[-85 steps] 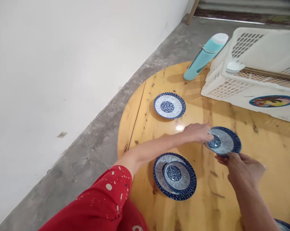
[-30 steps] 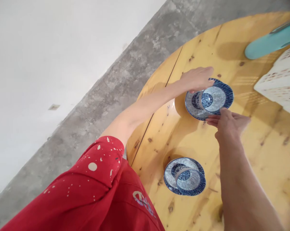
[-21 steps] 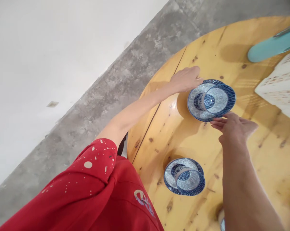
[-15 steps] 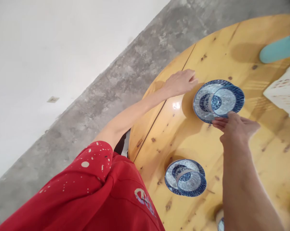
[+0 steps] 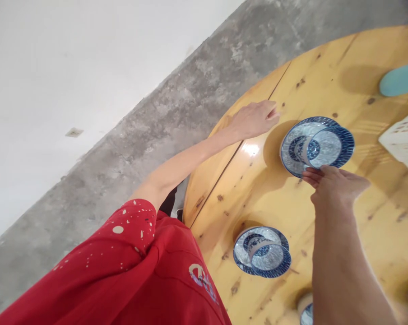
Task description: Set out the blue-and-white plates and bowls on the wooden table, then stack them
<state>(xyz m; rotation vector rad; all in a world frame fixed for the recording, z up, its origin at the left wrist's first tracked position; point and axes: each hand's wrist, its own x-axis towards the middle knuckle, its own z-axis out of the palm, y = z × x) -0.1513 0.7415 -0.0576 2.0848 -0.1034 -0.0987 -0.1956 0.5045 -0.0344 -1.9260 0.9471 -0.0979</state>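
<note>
A blue-and-white plate (image 5: 292, 162) with a matching bowl (image 5: 326, 142) on it is at the upper right of the wooden table. My right hand (image 5: 336, 183) grips the plate at its near rim, its fingertips close against the bowl's side. The plate casts a wide shadow on its left and looks slightly raised, though its underside is hidden. My left hand (image 5: 258, 118) is curled closed near the table's left edge, apart from the plate. Whether anything is inside those fingers cannot be made out. My right forearm partly covers another bowl (image 5: 306, 313) at the bottom.
A second plate (image 5: 240, 253) with a bowl (image 5: 266, 257) on it stands nearer on the round wooden table (image 5: 258, 194). A turquoise rounded object (image 5: 402, 80) and a white perforated holder (image 5: 405, 135) are at the right. Grey floor (image 5: 163, 113) borders the table.
The view has shifted slightly, so the table things sit further right. The right hand keeps its grip on the plate, which has shifted a little toward the left hand. The left hand stays closed.
</note>
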